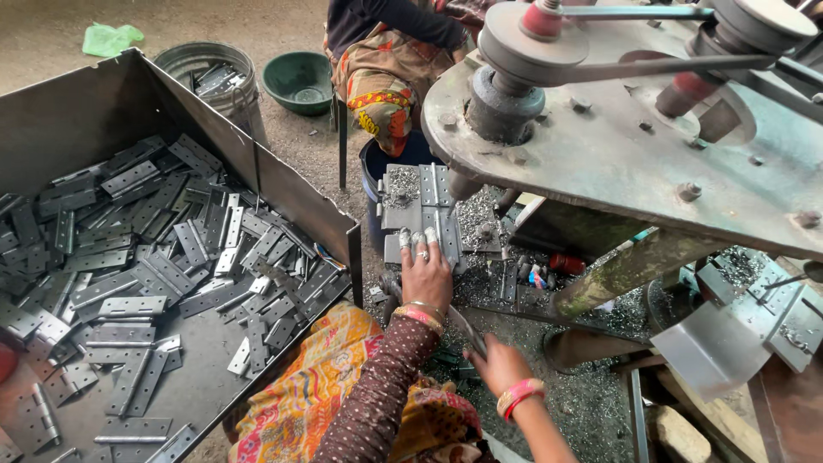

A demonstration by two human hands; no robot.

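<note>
1. The step in hand looks like seating a hinge [422, 208] under the drill spindle [467, 182]. The left hand [426, 273] presses flat on the hinge's near edge, fingers spread and laid on top, pinning it rather than closing round it.
2. The hinge lies opened flat on the machine bed, just ahead of the left fingertips and touching them. Metal chips [400, 183] are heaped on its far-left leaf.
3. Its long axis, the knuckle line, runs straight away from the left hand. The two leaves spread to either side of it.
4. The right hand [500, 364] sits behind and to the right of the left, curled round the end of a thin dark lever [464, 328]; how tightly it closes I cannot tell.
5. By my judgement, the next move calls for holding the hinge square under the spindle, fingertips well back from it.
6. To the left of both hands, a steel bin [283, 184] holds a loose pile of hinges [163, 266]. Beyond the machine sits another person [390, 60].
</note>
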